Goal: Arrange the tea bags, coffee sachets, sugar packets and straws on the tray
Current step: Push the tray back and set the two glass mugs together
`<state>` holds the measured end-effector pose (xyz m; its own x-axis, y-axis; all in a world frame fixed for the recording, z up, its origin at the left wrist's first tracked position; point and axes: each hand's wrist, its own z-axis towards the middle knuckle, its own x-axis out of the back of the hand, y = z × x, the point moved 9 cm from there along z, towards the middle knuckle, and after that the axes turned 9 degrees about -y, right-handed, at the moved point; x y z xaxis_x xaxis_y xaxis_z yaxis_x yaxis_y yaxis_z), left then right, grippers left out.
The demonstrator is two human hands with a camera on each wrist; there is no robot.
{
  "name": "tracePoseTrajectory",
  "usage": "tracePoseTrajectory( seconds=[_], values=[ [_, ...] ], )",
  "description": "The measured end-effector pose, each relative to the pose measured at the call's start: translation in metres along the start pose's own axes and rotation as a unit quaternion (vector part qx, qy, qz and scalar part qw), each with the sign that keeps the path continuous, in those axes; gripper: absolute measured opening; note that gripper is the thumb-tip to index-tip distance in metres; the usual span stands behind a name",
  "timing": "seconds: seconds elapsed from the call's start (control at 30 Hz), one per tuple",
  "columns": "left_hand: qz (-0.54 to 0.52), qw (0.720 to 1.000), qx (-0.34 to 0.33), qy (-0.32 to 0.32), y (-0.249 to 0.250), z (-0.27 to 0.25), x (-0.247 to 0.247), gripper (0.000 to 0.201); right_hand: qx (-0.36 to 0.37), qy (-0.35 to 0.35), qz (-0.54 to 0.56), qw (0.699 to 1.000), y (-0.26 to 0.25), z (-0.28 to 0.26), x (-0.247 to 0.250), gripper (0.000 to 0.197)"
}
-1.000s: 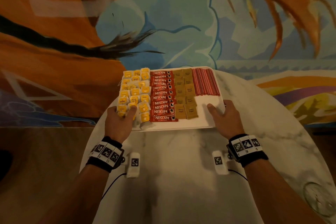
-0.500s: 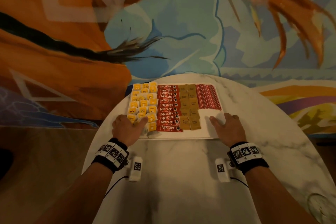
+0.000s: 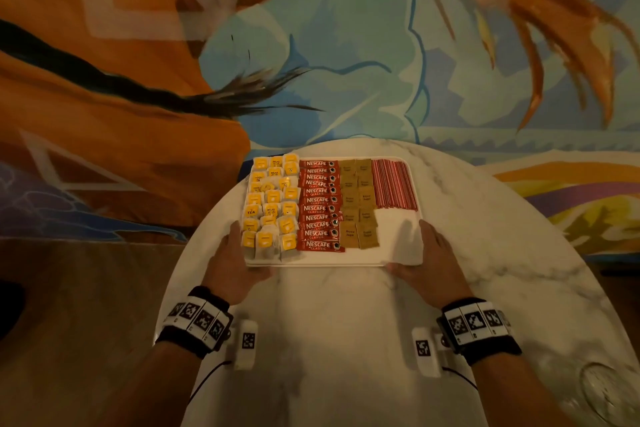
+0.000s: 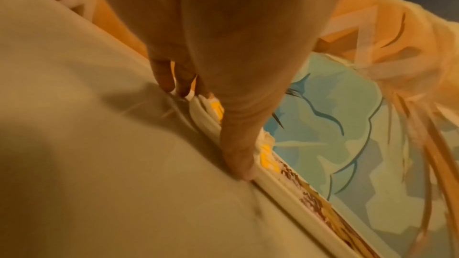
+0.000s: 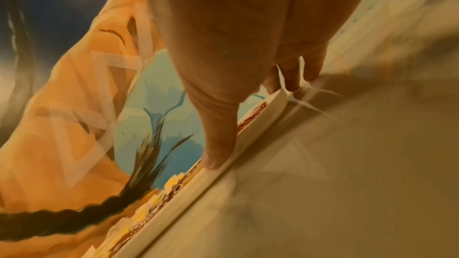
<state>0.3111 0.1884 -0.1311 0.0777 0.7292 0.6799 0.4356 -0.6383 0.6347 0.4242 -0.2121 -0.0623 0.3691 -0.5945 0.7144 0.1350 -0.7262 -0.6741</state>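
A white tray lies flat on the round marble table. From left to right it carries yellow tea bags, red coffee sachets, brown sugar packets and red straws. My left hand wraps the near left corner, fingers straight along the side, thumb on the near rim. At the near right corner my right hand lies the same way, with its thumb pressing the rim. Neither hand curls under the tray.
A painted mural wall stands close behind the table's far edge. The table drops off to a brown floor on the left. A faint round ring marks the tabletop at the lower right.
The tray has come down from its lifted position and now rests on the table. Both hands slid off the tray's top to the outside of its near corners.
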Motion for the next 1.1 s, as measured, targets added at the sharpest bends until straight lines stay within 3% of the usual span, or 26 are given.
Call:
tracePoseTrajectory(
  seconds=[0.13, 0.27, 0.4, 0.6, 1.1],
  values=[
    [0.081, 0.996, 0.001, 0.042, 0.034, -0.013, 0.014, 0.11, -0.01, 0.005, 0.052, 0.999, 0.006, 0.001, 0.0, 0.084],
    [0.098, 0.994, 0.013, 0.036, 0.045, -0.007, 0.017, 0.097, -0.031, 0.019, 0.083, 0.996, 0.014, 0.003, 0.005, 0.077],
    [0.1, 0.995, 0.01, 0.022, 0.045, 0.001, 0.015, 0.093, -0.052, 0.022, 0.069, 0.996, 0.021, 0.008, 0.007, 0.071],
    [0.098, 0.995, 0.014, 0.016, 0.043, 0.006, 0.017, 0.094, -0.071, 0.014, 0.015, 0.997, 0.02, 0.016, 0.009, 0.079],
    [0.096, 0.994, 0.045, 0.023, 0.055, -0.007, 0.029, 0.079, -0.077, 0.013, -0.039, 0.996, 0.008, 0.016, 0.004, 0.074]
  ],
)
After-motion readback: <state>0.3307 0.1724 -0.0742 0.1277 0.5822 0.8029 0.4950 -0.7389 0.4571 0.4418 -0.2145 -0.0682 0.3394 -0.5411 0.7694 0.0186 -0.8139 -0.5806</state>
